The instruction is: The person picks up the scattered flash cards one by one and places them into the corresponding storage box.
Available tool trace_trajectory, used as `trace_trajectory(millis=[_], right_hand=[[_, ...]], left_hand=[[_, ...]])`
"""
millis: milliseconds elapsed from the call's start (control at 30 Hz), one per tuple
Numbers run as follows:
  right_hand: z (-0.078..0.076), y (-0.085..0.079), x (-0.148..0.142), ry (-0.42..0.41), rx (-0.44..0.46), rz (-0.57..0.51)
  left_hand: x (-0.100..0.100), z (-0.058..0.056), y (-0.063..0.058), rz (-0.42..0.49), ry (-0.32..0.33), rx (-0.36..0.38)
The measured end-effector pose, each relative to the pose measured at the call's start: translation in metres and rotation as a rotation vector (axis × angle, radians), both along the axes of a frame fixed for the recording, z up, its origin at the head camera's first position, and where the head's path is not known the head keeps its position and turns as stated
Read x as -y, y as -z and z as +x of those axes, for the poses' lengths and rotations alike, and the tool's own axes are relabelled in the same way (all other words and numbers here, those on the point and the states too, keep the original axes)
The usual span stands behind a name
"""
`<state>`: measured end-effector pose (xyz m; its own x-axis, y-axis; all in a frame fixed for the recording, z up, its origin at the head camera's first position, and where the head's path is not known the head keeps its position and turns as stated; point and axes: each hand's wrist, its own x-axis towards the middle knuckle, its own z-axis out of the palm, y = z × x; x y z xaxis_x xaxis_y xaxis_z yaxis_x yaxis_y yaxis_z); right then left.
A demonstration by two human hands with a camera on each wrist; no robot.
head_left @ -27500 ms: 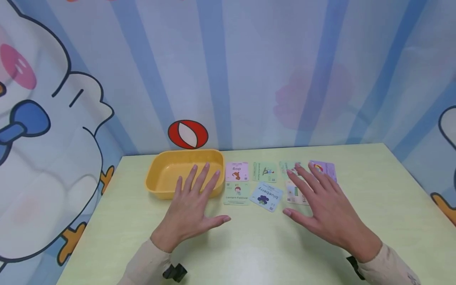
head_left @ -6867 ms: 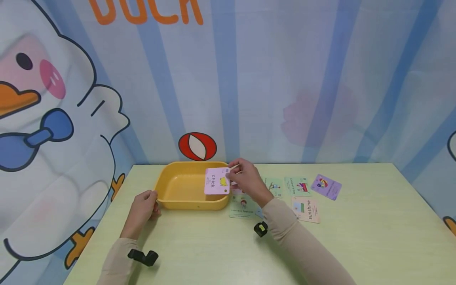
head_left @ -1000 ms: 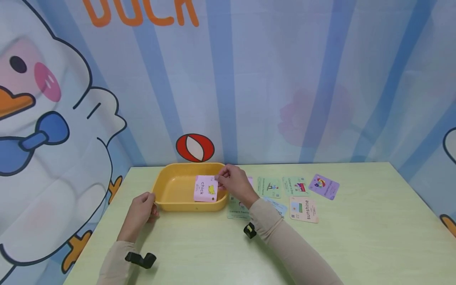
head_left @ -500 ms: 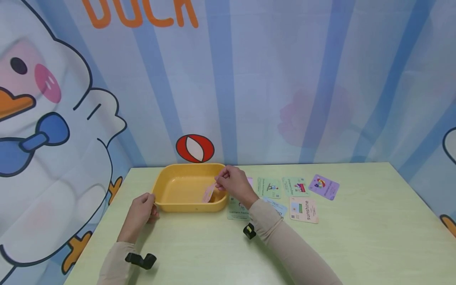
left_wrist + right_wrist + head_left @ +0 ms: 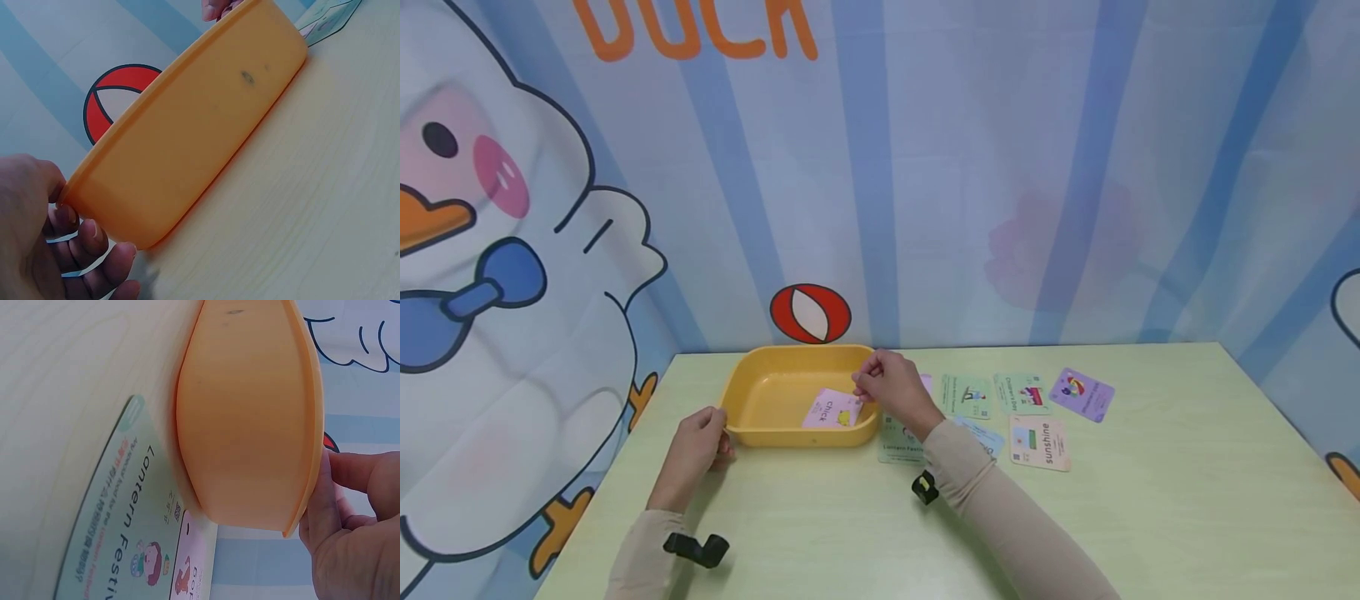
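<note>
A yellow plastic basin point(image 5: 775, 437) stands at the table's back left. My left hand point(image 5: 694, 446) pinches its rim at the near left corner, thumb and forefinger on the edge in the left wrist view. Over the basin's right side, my right hand point(image 5: 891, 387) pinches the right corner of a pink "chick" card point(image 5: 832, 409). That card is tilted inside the basin; whether it touches the bottom I cannot tell. From the right wrist view, the basin wall hides the card, and the right hand point(image 5: 356, 509) is at the rim.
Right of the basin lie several picture cards: a green Lantern Festival card point(image 5: 898, 442), a blue card point(image 5: 981, 435) partly under the right sleeve, a sunshine card point(image 5: 1040, 443), two more green cards and a purple card point(image 5: 1082, 394). A pink dog card point(image 5: 185, 575) is mostly hidden.
Since a second ago the chick card has been turned nearly edge-on, then back to face up at a slant. Both hands stay in place. Earlier the hands were spread above the table.
</note>
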<state>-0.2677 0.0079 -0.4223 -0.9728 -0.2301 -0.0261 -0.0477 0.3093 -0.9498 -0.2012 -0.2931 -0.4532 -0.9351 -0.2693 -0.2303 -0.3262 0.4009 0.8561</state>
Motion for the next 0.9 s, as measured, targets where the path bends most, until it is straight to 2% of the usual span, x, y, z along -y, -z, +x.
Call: trace_trajectory(millis=[900], right_hand=[[0.0035, -0.0026, 0.0002, 0.000, 0.004, 0.020]], left_hand=[[0.0001, 0.0009, -0.0001, 0.012, 0.005, -0.014]])
